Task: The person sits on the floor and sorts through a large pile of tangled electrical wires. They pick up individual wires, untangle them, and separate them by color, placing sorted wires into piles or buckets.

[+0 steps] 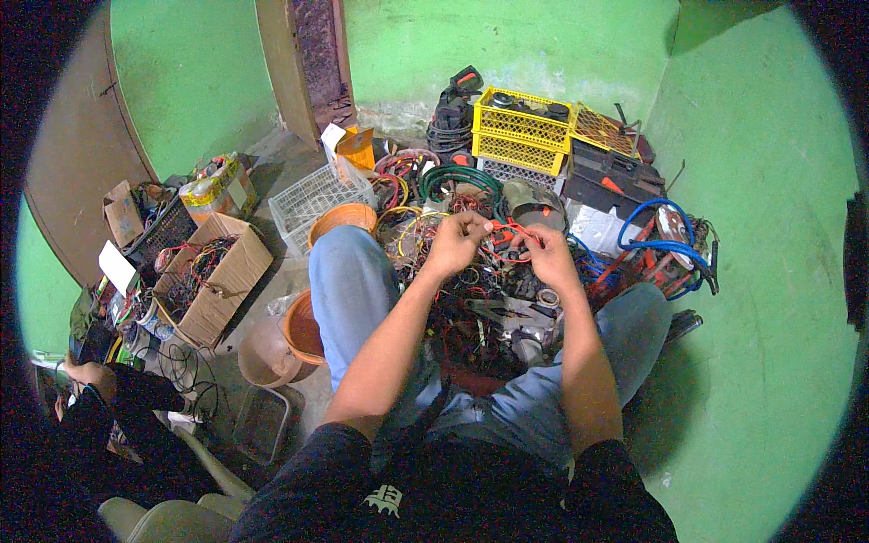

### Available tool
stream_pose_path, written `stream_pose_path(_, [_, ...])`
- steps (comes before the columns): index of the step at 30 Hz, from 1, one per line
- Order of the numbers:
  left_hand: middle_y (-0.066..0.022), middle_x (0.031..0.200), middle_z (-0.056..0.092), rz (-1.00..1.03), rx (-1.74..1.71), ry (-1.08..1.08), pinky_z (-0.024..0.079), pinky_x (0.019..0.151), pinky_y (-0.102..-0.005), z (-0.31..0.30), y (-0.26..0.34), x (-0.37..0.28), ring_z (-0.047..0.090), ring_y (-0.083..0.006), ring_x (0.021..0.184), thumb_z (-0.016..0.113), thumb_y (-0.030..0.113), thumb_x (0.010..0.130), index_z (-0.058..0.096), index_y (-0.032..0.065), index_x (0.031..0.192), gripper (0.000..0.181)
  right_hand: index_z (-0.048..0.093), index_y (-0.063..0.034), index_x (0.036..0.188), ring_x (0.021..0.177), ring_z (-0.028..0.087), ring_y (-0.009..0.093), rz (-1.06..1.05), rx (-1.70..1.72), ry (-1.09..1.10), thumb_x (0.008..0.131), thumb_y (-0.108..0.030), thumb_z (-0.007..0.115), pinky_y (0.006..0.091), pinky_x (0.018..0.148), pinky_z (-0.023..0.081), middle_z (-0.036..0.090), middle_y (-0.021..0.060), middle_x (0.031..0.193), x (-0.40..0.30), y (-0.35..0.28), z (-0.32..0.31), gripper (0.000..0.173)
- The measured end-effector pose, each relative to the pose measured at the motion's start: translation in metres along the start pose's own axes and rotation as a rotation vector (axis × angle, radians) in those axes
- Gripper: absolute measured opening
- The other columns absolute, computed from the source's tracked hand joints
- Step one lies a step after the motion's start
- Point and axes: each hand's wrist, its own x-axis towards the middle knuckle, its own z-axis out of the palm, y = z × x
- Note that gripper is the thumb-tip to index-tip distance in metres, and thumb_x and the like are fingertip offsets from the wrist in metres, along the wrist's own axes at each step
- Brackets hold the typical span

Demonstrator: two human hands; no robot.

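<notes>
My left hand (457,246) pinches a red wire (504,227) between thumb and fingertips. On the other side, my right hand (551,258) grips the same wire, which loops between both hands above my lap. Beneath them spreads a heap of tangled wires (468,278) in many colours. A pair of pliers (506,311) lies in that heap, below the hands. Close to my right wrist is a roll of tape (548,297). What exactly the wire's ends join to is too small to tell.
Yellow plastic crates (519,132) stand by the wall, with a coiled green hose (453,175) before them. A thick blue cable (655,246) bends at right. Orange buckets (305,329) sit beside my left knee. Further left, a cardboard box (234,285) holds wires; another person's hand (91,373) is nearby.
</notes>
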Motion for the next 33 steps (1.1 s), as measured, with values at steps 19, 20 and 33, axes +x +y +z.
stream_pose_path(19, [-0.0146, 0.082, 0.069, 0.07, 0.137, 0.352, 0.049, 0.074, -0.0359, -0.003, 0.004, 0.004, 0.065, -0.0246, 0.076, 0.071, 0.026, 0.085, 0.071, 0.0047, 0.091, 0.022, 0.068, 0.0026, 0.091, 0.064, 0.058, 0.011, -0.099, -0.024, 0.192, 0.093, -0.017, 0.064, 0.0265, 0.06, 0.045, 0.069, 0.0062, 0.078, 0.001, 0.001, -0.039, 0.02])
stream_pose_path(20, [-0.0145, 0.082, 0.069, 0.06, 0.195, 0.325, 0.049, 0.074, -0.036, -0.001, 0.009, 0.003, 0.065, -0.0247, 0.076, 0.072, 0.027, 0.085, 0.072, 0.0052, 0.091, 0.022, 0.068, 0.003, 0.092, 0.068, 0.061, 0.013, -0.129, -0.059, 0.241, 0.092, -0.016, 0.064, 0.0277, 0.064, 0.048, 0.069, 0.0075, 0.079, 0.003, 0.007, -0.042, 0.02])
stream_pose_path(33, [-0.0108, 0.082, 0.071, 0.056, 0.14, 0.038, 0.05, 0.077, -0.0351, -0.006, -0.017, 0.008, 0.066, -0.021, 0.077, 0.072, 0.026, 0.083, 0.073, 0.0051, 0.088, 0.021, 0.067, -0.0016, 0.09, 0.066, 0.063, 0.022, -0.042, 0.023, 0.696, 0.094, -0.023, 0.058, 0.0348, 0.062, 0.048, 0.067, 0.0086, 0.076, 0.002, 0.011, -0.057, 0.024])
